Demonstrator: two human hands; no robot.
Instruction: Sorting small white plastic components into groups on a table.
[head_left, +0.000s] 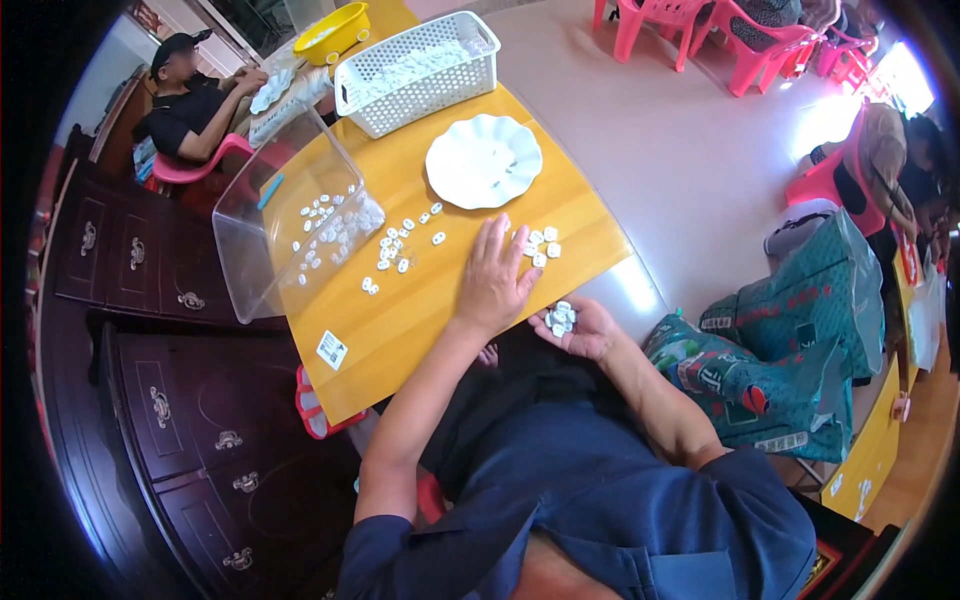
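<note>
My left hand [490, 275] lies palm down over the table [400, 340], with its fingers stretched out. Just right of its fingertips is a small cluster of white plastic pieces [540, 248] with dark spots. More such pieces [390, 250] are scattered to the left. Below the table's near edge, my right hand [590, 332] is turned palm up and cupped, holding a little heap of white pieces [561, 318]. Beyond my left hand stands a white scalloped plate [455, 150] with a few small bits on it.
A clear plastic bin [235, 260] lies tilted on the left, with loose pieces and a blue stick [270, 192]. Behind are a white perforated basket [420, 105] and a yellow basin [345, 35]. Another person [185, 105] sits far left. Green bags [770, 370] stand right; dark drawers [170, 400] left.
</note>
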